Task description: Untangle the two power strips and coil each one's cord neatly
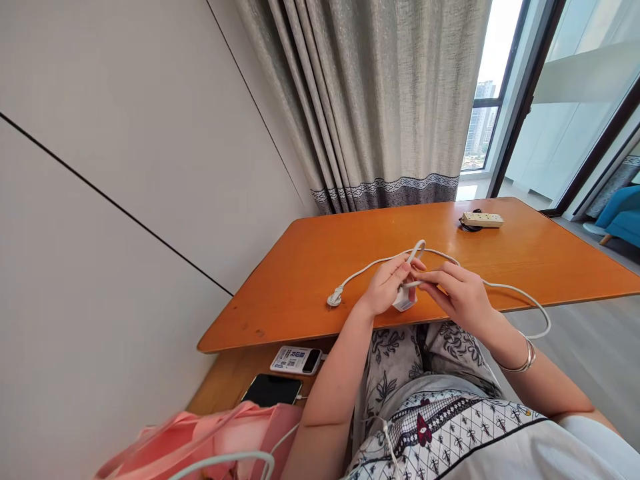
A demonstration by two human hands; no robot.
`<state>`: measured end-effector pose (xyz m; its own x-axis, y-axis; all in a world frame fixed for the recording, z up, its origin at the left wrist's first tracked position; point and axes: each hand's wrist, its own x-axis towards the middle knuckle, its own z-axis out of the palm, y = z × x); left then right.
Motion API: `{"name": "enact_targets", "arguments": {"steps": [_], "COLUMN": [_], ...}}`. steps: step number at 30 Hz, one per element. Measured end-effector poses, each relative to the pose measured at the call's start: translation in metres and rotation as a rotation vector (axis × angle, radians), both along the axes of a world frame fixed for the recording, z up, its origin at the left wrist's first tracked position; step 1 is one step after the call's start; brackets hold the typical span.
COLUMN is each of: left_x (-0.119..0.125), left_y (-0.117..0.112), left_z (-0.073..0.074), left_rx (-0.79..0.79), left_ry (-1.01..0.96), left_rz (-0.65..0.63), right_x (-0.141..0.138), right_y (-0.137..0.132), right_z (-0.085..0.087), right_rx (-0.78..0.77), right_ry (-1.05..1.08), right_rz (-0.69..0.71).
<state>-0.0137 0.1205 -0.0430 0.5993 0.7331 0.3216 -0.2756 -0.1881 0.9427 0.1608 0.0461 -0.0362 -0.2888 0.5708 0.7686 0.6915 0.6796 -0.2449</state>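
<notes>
A white extension cord (520,290) lies across the orange-brown table, curving out past its front edge on the right. Its plug (335,297) rests on the tabletop to the left of my hands. My left hand (387,287) is closed around a bent loop of the cord and seems to hold the white block (405,299) below it, whose upper part is hidden by my fingers. My right hand (460,293) pinches a stretch of the same cord just right of the block. Both hands are close together above the table's front edge.
A cream power strip (481,219) with a black cord sits at the table's (280,280) back right. Lower left, a power bank (295,360) and a dark-screened phone (273,390) lie beside a pink bag (220,433). A curtain (400,100) hangs behind the table.
</notes>
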Motion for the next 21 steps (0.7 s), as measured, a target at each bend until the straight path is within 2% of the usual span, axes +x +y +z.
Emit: {"name": "enact_targets", "arguments": {"steps": [4,7,12,17,21], "left_x": [0.0,0.0,0.003,0.0,-0.004], "left_y": [-0.005,-0.007,-0.004,-0.001,-0.001], "left_z": [0.0,-0.002,-0.004,-0.001,0.003], "left_rx": [-0.116,-0.2,-0.233,-0.263,-0.283], "left_ry": [-0.093,-0.143,-0.133,-0.078,-0.015], "left_rz": [-0.137,-0.235,-0.254,-0.309,-0.374], "right_x": [-0.005,-0.001,0.004,0.008,0.01], "right_y": [0.016,0.028,0.036,0.036,0.036], "right_z": [0.013,0.017,0.018,0.027,0.036], "right_rx": [0.166,0.088,-0.072,-0.164,-0.34], "right_ry": [0.019,-0.009,-0.112,-0.021,0.039], "right_rz": [-0.125,-0.159,-0.192,-0.088,0.068]}}
